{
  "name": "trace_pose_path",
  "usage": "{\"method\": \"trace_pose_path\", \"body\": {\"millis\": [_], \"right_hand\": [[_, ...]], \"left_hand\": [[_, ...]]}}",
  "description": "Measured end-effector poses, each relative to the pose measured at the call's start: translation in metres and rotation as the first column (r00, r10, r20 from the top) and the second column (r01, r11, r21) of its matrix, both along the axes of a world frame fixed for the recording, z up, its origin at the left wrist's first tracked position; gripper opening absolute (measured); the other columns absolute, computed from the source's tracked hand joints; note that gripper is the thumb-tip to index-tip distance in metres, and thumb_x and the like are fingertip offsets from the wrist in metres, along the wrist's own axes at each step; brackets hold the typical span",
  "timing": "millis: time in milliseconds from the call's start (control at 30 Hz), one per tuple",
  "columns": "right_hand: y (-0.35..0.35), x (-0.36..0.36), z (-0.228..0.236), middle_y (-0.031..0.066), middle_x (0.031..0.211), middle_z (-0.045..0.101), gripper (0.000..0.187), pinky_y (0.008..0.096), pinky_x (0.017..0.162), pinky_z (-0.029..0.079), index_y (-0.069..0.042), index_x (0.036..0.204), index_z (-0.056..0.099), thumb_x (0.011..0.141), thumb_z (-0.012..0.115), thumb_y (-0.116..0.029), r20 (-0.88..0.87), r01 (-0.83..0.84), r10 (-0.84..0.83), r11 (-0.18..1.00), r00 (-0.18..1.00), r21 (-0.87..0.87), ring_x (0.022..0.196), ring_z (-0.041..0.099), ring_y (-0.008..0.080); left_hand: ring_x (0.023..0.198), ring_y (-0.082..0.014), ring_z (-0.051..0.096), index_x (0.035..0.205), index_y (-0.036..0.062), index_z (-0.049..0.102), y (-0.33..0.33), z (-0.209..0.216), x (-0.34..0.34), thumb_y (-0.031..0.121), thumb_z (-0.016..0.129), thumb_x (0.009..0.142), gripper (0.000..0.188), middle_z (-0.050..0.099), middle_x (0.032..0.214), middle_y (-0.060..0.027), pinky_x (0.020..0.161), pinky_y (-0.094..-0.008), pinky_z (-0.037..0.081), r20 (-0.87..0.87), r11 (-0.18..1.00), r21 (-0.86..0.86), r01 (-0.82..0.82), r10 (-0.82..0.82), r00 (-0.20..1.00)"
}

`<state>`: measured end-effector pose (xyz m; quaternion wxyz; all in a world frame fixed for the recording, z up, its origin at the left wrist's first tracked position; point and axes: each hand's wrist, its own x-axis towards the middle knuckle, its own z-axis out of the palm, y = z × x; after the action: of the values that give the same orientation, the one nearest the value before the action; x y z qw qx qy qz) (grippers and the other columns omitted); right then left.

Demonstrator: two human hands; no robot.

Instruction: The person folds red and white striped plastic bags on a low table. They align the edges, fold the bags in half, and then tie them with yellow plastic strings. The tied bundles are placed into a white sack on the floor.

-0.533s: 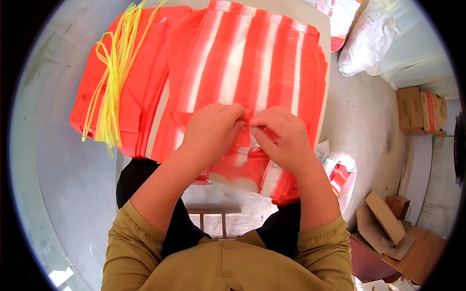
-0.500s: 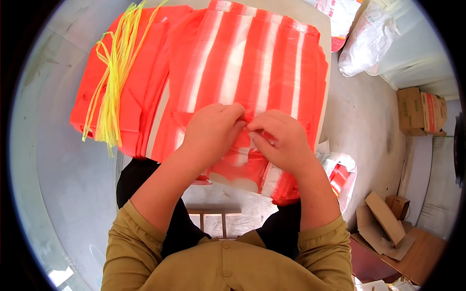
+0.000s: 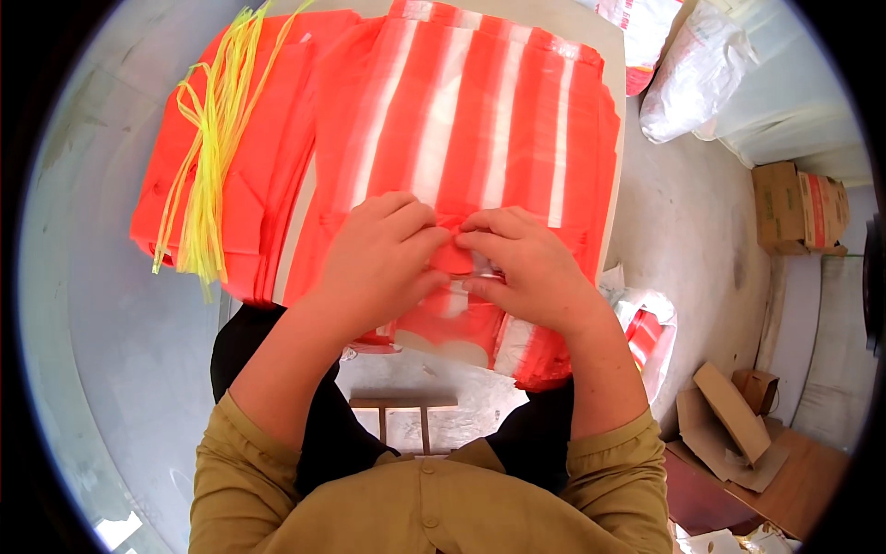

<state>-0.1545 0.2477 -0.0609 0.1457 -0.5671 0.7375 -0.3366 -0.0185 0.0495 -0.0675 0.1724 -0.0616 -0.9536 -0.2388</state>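
Both hands pinch the near edge of the top red-and-white striped plastic bag [image 3: 480,138]: left hand [image 3: 378,263] and right hand [image 3: 531,268] fingertips closed together on film. Rub layers apart at pinch, keep stack flat. Yellow twine bundle [image 3: 208,148] lies left of grip.

Hands [image 3: 452,254] slightly nearer, fingertips together

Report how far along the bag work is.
Looks done: a flat orange stack lies at left with yellow ties draped over it. In hand: left hand and right hand pinch the near edge of the top red-and-white striped bag. Left: the striped pile beneath, depth unclear.
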Motion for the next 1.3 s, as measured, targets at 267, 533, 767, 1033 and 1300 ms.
{"method": "trace_pose_path", "body": {"millis": [267,533,767,1033,1300], "right_hand": [[-0.003,0.003,-0.002,0.0115,0.124,0.069,0.045,0.0425,0.095,0.056,-0.003,0.121,0.072,0.078,0.082,-0.007,-0.183,-0.007,0.01,1.0,0.983,0.02,0.112,0.065,0.0323],[-0.005,0.011,-0.01,0.0096,0.118,0.07,0.042,0.0397,0.09,0.057,-0.003,0.123,0.069,0.081,0.071,-0.004,-0.404,0.072,-0.074,0.997,0.912,-0.02,0.107,0.068,0.0283],[-0.005,0.009,-0.003,0.0116,0.114,0.074,0.04,0.0411,0.088,0.059,-0.002,0.122,0.07,0.082,0.07,0.001,-0.354,0.099,-0.101,0.995,0.93,-0.024,0.105,0.07,0.0304],[-0.001,0.007,0.012,0.01,0.1,0.074,0.034,0.0431,0.078,0.058,-0.005,0.118,0.071,0.084,0.069,-0.004,-0.343,0.151,-0.101,0.981,0.934,0.121,0.096,0.07,0.0305],[0.011,-0.012,0.037,0.0219,0.084,0.065,0.016,0.0515,0.072,0.052,-0.001,0.095,0.061,0.099,0.061,-0.017,0.03,0.063,-0.076,0.943,0.997,0.328,0.081,0.065,0.0433]], "left_hand": [[0.108,-0.032,0.066,0.114,0.0012,0.073,-0.007,-0.008,0.002,0.002,0.077,0.072,0.042,0.07,0.113,-0.0104,0.092,-0.0428,0.056,-0.035,0.993,-0.104,-0.047,0.043,0.998],[0.103,-0.0328,0.066,0.118,0.001,0.071,-0.008,-0.004,0.003,0.002,0.076,0.074,0.044,0.07,0.115,-0.0116,0.091,-0.0441,0.056,0.018,0.996,-0.058,-0.074,0.075,0.997],[0.114,-0.0337,0.065,0.124,0.0041,0.07,-0.016,0.005,0.01,-0.006,0.072,0.076,0.05,0.069,0.12,-0.0125,0.096,-0.0438,0.055,0.04,0.989,-0.044,-0.138,0.139,0.989],[0.11,-0.0342,0.067,0.106,0.0034,0.073,-0.041,0.007,0.023,-0.008,0.072,0.078,0.03,0.072,0.108,-0.0119,0.092,-0.0433,0.056,0.103,0.982,0.041,-0.182,0.177,0.979],[0.09,-0.026,0.069,0.116,-0.0011,0.07,-0.042,0.029,0.037,0.0,0.076,0.089,0.027,0.072,0.097,-0.0134,0.083,-0.0345,0.055,0.503,0.831,0.456,-0.319,0.056,0.862]]}}
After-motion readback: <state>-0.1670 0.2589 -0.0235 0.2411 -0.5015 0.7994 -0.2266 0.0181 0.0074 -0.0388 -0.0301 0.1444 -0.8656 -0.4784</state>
